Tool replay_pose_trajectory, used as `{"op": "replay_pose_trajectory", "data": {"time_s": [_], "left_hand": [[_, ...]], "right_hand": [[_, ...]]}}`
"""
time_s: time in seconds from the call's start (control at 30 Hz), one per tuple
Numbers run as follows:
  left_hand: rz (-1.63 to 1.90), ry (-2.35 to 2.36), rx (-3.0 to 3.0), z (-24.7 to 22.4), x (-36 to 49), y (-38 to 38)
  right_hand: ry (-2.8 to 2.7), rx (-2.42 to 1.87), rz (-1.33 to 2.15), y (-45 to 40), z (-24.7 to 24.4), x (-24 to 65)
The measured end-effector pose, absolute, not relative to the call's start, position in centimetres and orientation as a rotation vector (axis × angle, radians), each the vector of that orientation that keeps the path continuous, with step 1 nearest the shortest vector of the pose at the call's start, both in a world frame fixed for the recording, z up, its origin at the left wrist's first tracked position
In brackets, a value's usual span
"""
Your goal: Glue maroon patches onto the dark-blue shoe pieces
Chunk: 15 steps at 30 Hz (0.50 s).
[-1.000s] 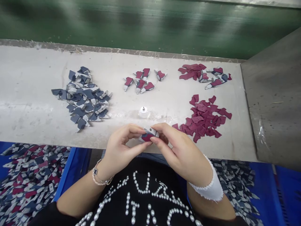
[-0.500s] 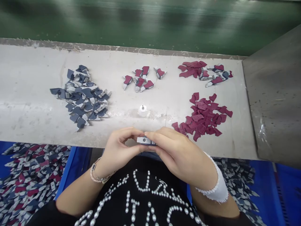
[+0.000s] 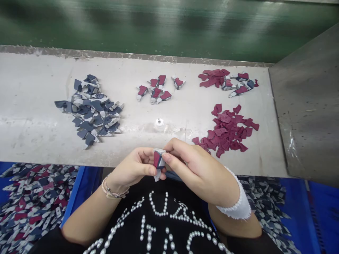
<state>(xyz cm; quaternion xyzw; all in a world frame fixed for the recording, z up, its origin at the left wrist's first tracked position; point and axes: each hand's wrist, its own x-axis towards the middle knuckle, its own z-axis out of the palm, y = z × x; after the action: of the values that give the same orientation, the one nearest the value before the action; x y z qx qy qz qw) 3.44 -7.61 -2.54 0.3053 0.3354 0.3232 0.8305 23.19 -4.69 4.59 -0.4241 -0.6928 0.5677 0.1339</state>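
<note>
Between my hands, at the near edge of the bench, is a small plastic part [image 3: 159,159] in grey and dark blue with a maroon face. My left hand [image 3: 135,164] is closed on its left side, thumb at the maroon face and fingers behind. The fingertips of my right hand [image 3: 194,167] pinch its upper right side. A pale grey end of the part points down below the fingers. Maroon pieces [image 3: 229,130] lie in a loose heap beyond my right hand. Grey and dark blue parts [image 3: 92,109] form a pile beyond my left hand.
Several maroon-faced parts [image 3: 156,92] sit mid-bench, behind a small white peg [image 3: 159,122]. More maroon pieces [image 3: 213,77] and mixed parts lie at the back right. Blue bins [image 3: 82,190] of parts stand below the bench [image 3: 26,137]. A metal panel [image 3: 307,106] bounds the right side.
The held part has been turned from lying sideways, with a holed grey face showing, to upright with its maroon face showing. My right hand's fingers have shifted on it. The view has moved slightly.
</note>
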Motion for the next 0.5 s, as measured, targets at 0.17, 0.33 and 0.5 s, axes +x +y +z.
{"op": "replay_pose_trajectory", "data": {"time_s": [0.17, 0.33, 0.5], "left_hand": [[0.672, 0.675, 0.673, -2.4, 3.4, -7.8], [0.701, 0.857, 0.768, -1.8, 3.7, -8.4], [0.704, 0.971, 0.892, -1.4, 2.9, -8.6]], "right_hand": [[-2.041, -1.203, 1.672, -5.0, 5.1, 23.1], [-2.239, -1.142, 1.466, -5.8, 4.6, 23.2], [-2.317, -1.122, 1.379, -6.1, 4.7, 23.1]]}}
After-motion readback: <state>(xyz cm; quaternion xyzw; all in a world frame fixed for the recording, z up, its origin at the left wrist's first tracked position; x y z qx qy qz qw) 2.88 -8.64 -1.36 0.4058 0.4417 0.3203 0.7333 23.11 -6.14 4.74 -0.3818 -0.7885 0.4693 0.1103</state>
